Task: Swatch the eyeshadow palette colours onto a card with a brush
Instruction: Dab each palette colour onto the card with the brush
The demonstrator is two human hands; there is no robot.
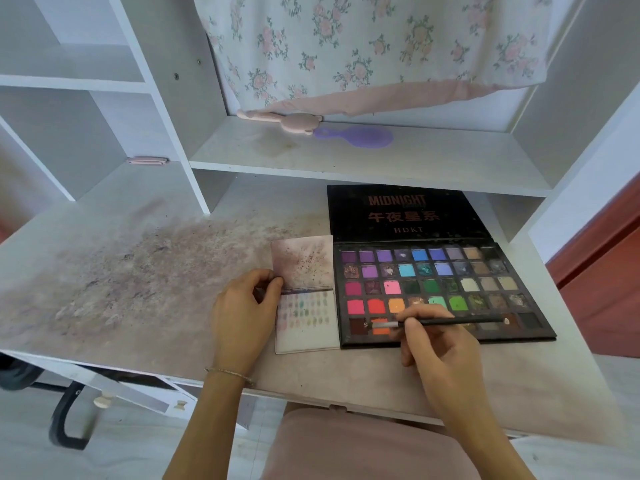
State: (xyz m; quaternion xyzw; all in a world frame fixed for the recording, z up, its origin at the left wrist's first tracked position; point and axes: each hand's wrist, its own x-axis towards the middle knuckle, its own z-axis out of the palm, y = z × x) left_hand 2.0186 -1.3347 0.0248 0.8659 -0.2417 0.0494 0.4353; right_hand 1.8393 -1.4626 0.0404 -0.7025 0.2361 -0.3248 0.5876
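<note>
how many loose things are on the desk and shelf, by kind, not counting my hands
eyeshadow palette: 1
brush: 1
swatch card: 1
purple hairbrush: 1
pink bear-shaped thing on the shelf: 1
small pink item on the left shelf: 1
total: 6

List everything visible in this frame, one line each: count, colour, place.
eyeshadow palette: 1, black case with multicoloured pans, lid open, on desk right
brush: 1, black handle, tip over an orange pan in the bottom row
card: 1, white, folded open, faint swatches on lower half, left of palette
desk: 1, white, powder-stained
pink comb: 1, on shelf
purple hairbrush: 1, on shelf beside comb
floral cloth: 1, white and pink, hanging above shelf
bracelet: 1, thin, left wrist
left hand: pinches card's left edge
right hand: grips brush
</note>
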